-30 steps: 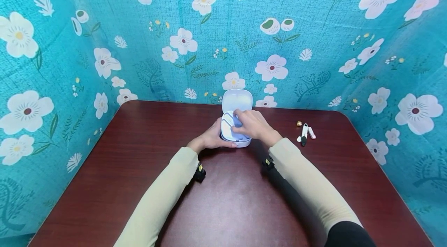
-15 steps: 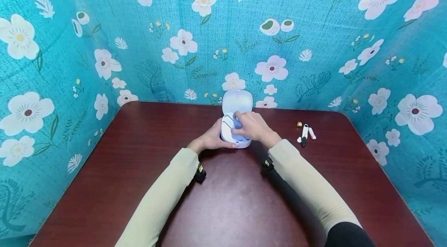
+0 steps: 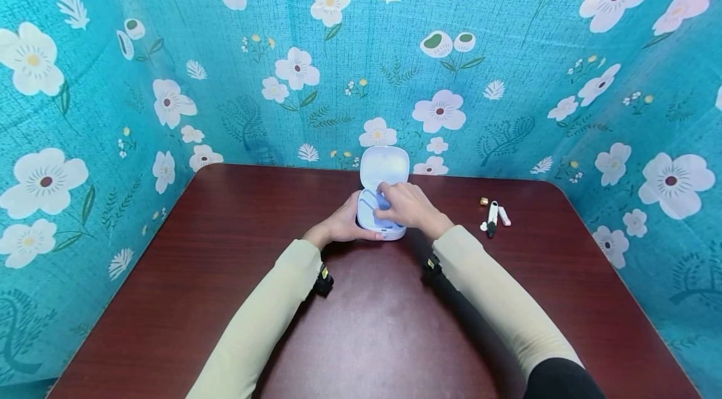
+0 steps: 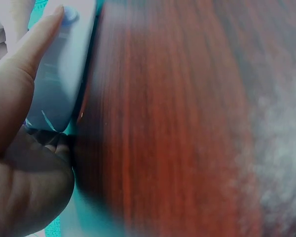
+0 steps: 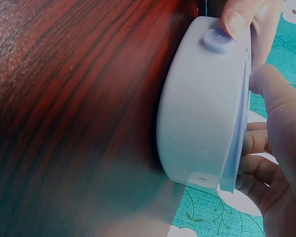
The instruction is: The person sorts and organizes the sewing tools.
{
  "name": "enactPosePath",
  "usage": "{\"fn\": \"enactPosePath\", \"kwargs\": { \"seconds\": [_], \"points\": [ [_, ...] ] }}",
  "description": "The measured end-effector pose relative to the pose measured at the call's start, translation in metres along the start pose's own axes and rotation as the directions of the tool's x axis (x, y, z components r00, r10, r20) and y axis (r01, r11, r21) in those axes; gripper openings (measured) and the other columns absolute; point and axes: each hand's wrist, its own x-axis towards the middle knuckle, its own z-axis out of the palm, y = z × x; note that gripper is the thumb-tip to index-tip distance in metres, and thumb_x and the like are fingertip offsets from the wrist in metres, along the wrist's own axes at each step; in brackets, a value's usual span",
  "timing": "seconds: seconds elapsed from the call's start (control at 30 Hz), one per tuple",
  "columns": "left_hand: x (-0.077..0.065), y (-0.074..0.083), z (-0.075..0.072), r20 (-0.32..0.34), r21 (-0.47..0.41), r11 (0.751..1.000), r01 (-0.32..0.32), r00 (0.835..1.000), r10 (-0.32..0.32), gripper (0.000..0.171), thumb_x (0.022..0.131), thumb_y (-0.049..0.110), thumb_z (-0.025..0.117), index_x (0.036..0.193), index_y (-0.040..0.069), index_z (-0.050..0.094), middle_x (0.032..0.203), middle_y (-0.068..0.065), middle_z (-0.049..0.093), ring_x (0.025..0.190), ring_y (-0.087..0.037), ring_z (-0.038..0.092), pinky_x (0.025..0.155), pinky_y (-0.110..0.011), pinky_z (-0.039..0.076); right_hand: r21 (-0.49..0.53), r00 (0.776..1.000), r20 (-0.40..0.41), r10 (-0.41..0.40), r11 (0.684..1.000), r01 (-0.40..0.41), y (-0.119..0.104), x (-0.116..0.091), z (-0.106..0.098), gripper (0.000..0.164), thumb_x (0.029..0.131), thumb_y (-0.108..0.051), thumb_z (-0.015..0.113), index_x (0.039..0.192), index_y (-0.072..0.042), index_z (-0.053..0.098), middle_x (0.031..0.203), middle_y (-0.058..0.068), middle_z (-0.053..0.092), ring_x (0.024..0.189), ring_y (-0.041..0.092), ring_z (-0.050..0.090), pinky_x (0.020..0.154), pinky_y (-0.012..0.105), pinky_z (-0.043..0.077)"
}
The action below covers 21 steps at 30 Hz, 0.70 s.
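A pale lavender storage box [image 3: 393, 234] with rounded corners stands on the table, its lid [image 3: 385, 164] raised at the back. My left hand [image 3: 343, 221] grips the box's left side, the thumb along the front close to a round button [image 5: 218, 39]. Over the box's top, my right hand [image 3: 410, 203] holds a light-blue inner tray [image 3: 368, 214] with thumb and curled fingers spread across it. In the right wrist view the tray's edge [image 5: 232, 168] sits slightly apart from the box wall at one end. My right hand hides much of the tray.
Right of the box lie a small gold piece [image 3: 484, 202], a white-and-black slim tool [image 3: 492, 218], a white-and-pink stick [image 3: 504, 216] and a small white piece [image 3: 483, 226]. A turquoise floral curtain [image 3: 316, 86] surrounds the dark red wooden table [image 3: 254, 211].
The inner tray's far edge has come down toward the box, and its bright white reflection has turned light blue. Both hands keep nearly the same place.
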Motion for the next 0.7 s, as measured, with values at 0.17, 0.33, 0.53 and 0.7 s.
{"fn": "enactPosePath", "kwargs": {
  "seconds": [0.17,0.33,0.53,0.7],
  "points": [
    [0.0004,-0.0005,0.0,0.0,-0.008,1.0,0.001,1.0,-0.001,0.112,0.078,0.04,0.091,0.157,0.006,0.02,0.148,-0.01,0.039,0.131,-0.022,0.044,0.114,-0.039,0.035,0.005,1.0,0.003,0.001,1.0,-0.001,0.0005,-0.0006,0.0014,0.047,0.088,-0.04,0.072,0.117,-0.004,0.066,0.064,-0.002,0.051,0.056,0.015,0.046,0.05,0.029,0.035],
    [0.0001,0.0001,0.0,-0.006,-0.005,1.0,-0.004,1.0,0.004,0.11,0.077,0.041,0.091,0.155,0.005,0.022,0.146,-0.01,0.041,0.128,-0.022,0.046,0.112,-0.04,0.037,0.02,1.0,0.006,0.007,1.0,-0.007,0.0012,-0.0009,0.0021,0.048,0.087,-0.04,0.073,0.118,-0.003,0.066,0.064,-0.003,0.051,0.057,0.015,0.046,0.051,0.029,0.036],
    [0.0004,0.0001,-0.0003,-0.002,0.007,1.0,0.002,1.0,-0.002,0.11,0.077,0.042,0.091,0.155,0.005,0.023,0.146,-0.01,0.041,0.128,-0.022,0.046,0.113,-0.039,0.036,0.052,1.0,0.018,0.014,0.999,-0.015,0.0023,-0.0016,0.0038,0.048,0.087,-0.039,0.073,0.118,-0.003,0.067,0.066,-0.003,0.055,0.059,0.015,0.049,0.055,0.03,0.042],
    [0.0003,-0.0002,-0.0003,0.005,0.001,1.0,0.016,1.0,-0.016,0.112,0.076,0.044,0.091,0.156,0.007,0.021,0.146,-0.009,0.041,0.129,-0.021,0.045,0.113,-0.039,0.036,0.07,0.998,0.055,0.033,0.997,-0.037,0.0025,-0.0015,0.004,0.048,0.089,-0.039,0.072,0.12,-0.003,0.066,0.069,-0.002,0.058,0.062,0.016,0.053,0.06,0.032,0.047]
  ]
}}
